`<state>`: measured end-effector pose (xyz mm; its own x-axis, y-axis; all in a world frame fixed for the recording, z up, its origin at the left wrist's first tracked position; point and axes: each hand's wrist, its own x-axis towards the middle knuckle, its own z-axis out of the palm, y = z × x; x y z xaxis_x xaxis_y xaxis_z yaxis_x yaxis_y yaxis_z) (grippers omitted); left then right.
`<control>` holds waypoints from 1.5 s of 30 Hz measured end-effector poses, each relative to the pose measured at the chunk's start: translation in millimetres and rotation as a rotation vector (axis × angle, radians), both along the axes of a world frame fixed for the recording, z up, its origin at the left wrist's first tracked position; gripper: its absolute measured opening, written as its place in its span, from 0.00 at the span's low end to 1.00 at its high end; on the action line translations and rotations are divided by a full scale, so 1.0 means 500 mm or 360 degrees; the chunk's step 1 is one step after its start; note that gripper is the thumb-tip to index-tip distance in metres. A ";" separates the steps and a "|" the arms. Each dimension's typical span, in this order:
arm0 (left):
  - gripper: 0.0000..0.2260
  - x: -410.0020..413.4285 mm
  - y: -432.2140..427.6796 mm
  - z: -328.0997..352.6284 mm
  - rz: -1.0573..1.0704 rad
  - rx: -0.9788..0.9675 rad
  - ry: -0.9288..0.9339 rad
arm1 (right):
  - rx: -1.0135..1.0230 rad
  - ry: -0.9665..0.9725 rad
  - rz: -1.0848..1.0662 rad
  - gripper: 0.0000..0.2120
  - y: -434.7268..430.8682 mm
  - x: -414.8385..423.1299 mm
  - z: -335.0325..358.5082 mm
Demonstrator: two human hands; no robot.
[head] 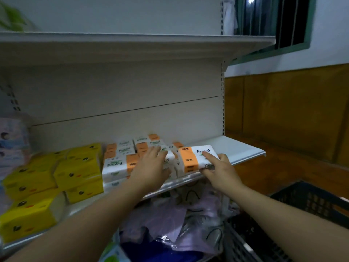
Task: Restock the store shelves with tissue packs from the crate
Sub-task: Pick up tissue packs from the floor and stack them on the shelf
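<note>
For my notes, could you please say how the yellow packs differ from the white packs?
The yellow packs lie left, untouched; the white packs lie right, the left hand on them, the right hand gripping one. Yellow packs show dark marks; white packs have orange bands. Both are stacked.

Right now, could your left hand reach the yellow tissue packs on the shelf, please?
Probably yes: the left hand lies flat on the orange packs just beside the yellow packs, nothing between. The right hand grips another pack.

About six yellow tissue packs, some ten orange-and-white packs, two shelves, one crate, two hands
</note>
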<state>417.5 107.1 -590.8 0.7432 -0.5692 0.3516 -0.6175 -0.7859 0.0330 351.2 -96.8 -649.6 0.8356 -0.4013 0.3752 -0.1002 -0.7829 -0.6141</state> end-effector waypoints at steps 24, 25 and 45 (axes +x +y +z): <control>0.34 0.167 -0.085 0.003 0.0283 0.0485 0.0415 | -0.0158 0.0553 0.0332 0.22 -0.082 0.471 0.012; 0.34 0.169 -0.084 0.003 0.0280 0.0491 0.0428 | -0.0154 0.0514 0.0333 0.21 -0.080 0.482 0.008; 0.37 0.089 0.090 0.005 0.0298 0.0323 0.0261 | -0.0072 -0.0199 0.0511 0.18 0.133 0.252 0.143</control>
